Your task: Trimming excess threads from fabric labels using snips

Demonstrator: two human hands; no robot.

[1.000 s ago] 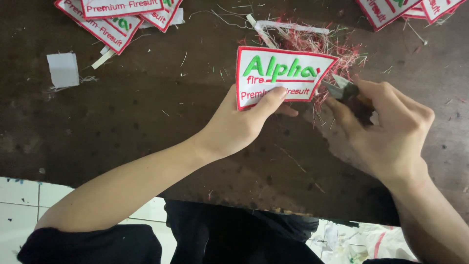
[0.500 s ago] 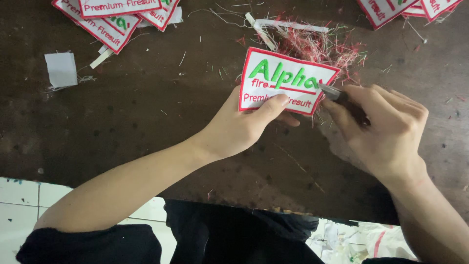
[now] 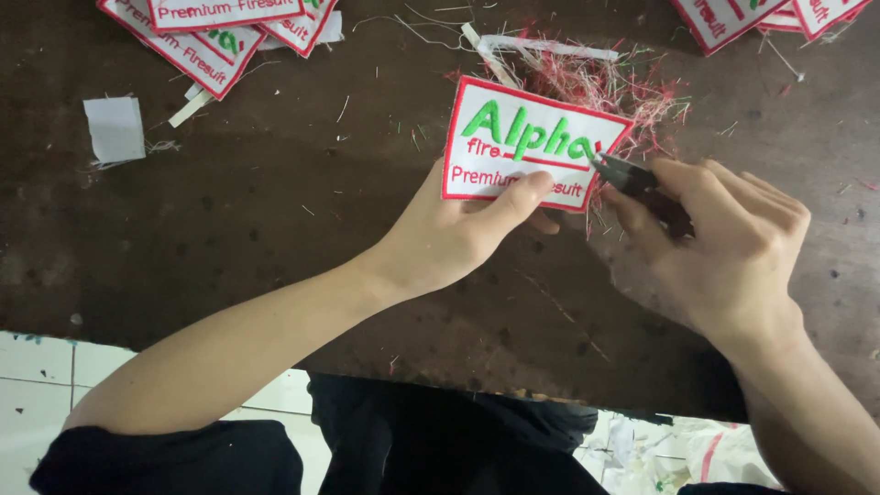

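Above the dark, scuffed tabletop (image 3: 229,247), the left hand (image 3: 449,238) holds a white embroidered patch (image 3: 527,142), rectangular with a red stitched border and green and red lettering; its thumb presses the patch's lower edge, the other fingers hidden behind. The right hand (image 3: 724,247) has its fingers closed around small dark snips (image 3: 637,183), whose tip touches the patch's right edge. A fuzzy heap of red thread trimmings (image 3: 614,87) lies just behind; patch stacks (image 3: 215,32) sit at the far corners, a white fabric scrap (image 3: 115,128) to the left.

The light is soft and a bit dim. The dark tabletop (image 3: 229,238) shines a little at the top. The picture is sharp, with faint shadows under the arms.
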